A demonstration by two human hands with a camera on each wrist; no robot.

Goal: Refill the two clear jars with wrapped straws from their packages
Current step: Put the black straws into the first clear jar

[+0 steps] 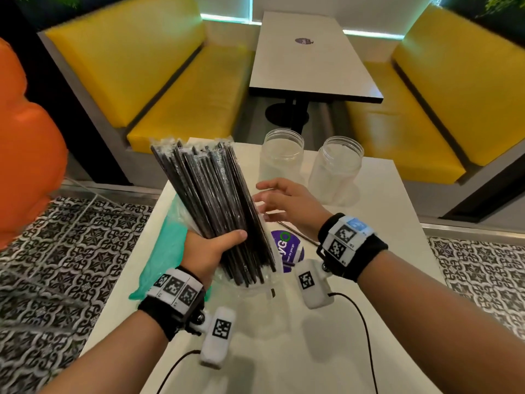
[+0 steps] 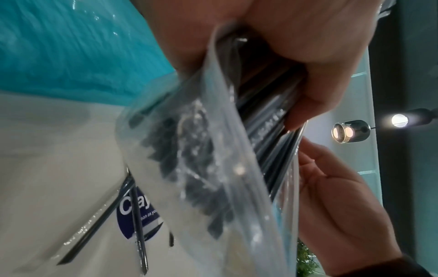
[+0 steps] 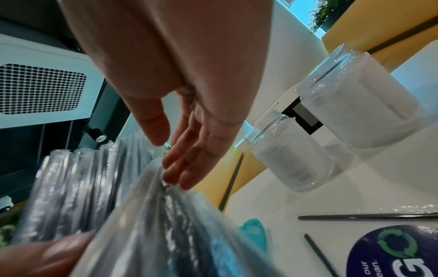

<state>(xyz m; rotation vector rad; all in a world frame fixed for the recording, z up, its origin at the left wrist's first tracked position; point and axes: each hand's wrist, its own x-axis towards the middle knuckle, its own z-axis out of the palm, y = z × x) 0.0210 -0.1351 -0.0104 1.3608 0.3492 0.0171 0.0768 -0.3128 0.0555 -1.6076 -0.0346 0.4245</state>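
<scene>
My left hand point(image 1: 211, 247) grips a thick bundle of black wrapped straws point(image 1: 211, 194) near its lower end and holds it tilted up over the white table point(image 1: 383, 220). A clear plastic package point(image 2: 201, 168) hangs loose round the bundle's lower end. My right hand point(image 1: 279, 200) is open, fingers spread, right beside the bundle; in the right wrist view its fingertips point(image 3: 180, 176) touch the plastic. Two clear jars, the left one point(image 1: 281, 157) and the right one point(image 1: 336, 172), stand open at the table's far edge, beyond my right hand.
A teal package point(image 1: 167, 248) lies on the table's left side under the bundle. Loose black straws point(image 3: 365, 217) and a round purple sticker point(image 1: 289, 247) lie on the table by my right wrist. Yellow benches point(image 1: 184, 89) and another table point(image 1: 309, 52) stand beyond.
</scene>
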